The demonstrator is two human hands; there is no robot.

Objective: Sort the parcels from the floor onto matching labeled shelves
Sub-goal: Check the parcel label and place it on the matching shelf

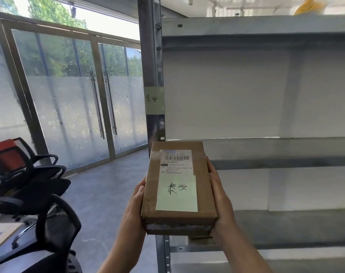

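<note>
I hold a brown cardboard parcel [204, 186] flat in front of me, at the left end of a grey metal shelf unit. My left hand [133, 209] grips its left side and my right hand [222, 196] grips its right side. On top of the parcel are a printed shipping label and a pale green note [176, 194] with two handwritten characters. A green label [154, 100] with the same two characters is stuck on the shelf's left upright post [151, 56], above the parcel. The shelf board [266, 148] at that level lies just behind the parcel.
Black mesh office chairs [39, 194], one with a red back, stand at the lower left. Glass double doors [100, 99] fill the left background. A yellow object [307, 5] lies on the top shelf at the right. A lower shelf board [286, 227] runs beneath my right hand.
</note>
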